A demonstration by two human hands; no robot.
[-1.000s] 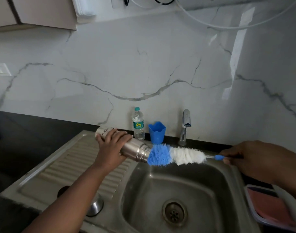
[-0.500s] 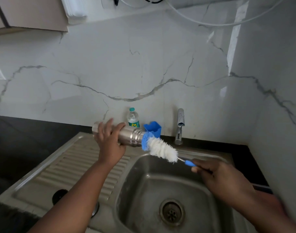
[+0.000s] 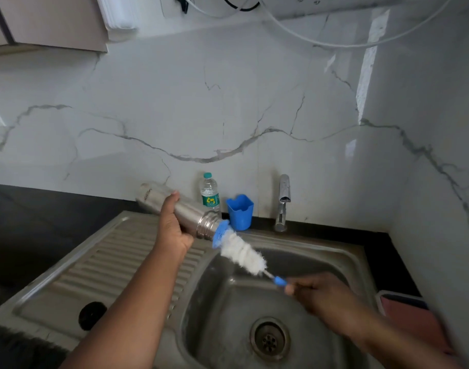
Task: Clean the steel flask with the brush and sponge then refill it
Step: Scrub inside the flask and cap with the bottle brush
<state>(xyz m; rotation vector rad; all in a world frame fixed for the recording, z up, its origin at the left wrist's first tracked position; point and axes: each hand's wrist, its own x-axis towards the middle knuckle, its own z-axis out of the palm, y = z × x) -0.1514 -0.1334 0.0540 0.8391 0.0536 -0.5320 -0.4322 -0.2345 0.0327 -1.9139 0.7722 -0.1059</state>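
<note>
Left hand (image 3: 172, 230) grips the steel flask (image 3: 180, 209) — tilted over the sink (image 3: 321, 251) — right hand (image 3: 323, 296) holds the brush (image 3: 241, 250) at its mouth

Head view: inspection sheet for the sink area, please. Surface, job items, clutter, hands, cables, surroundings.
Surface: steel sink with ribbed drainboard, set in a dark counter.
Job's things: flask tilted, mouth toward the basin; brush with its blue tip at the flask's mouth, white bristles outside. Sponge: nothing seen.
Clutter: water bottle and blue cup by the wall; red-lidded box at right.
Hands: left hand holds the flask; right hand holds the brush handle, blurred.
Cables: white and black cables hang overhead.
Surroundings: marble wall, tap, cabinet.
</note>
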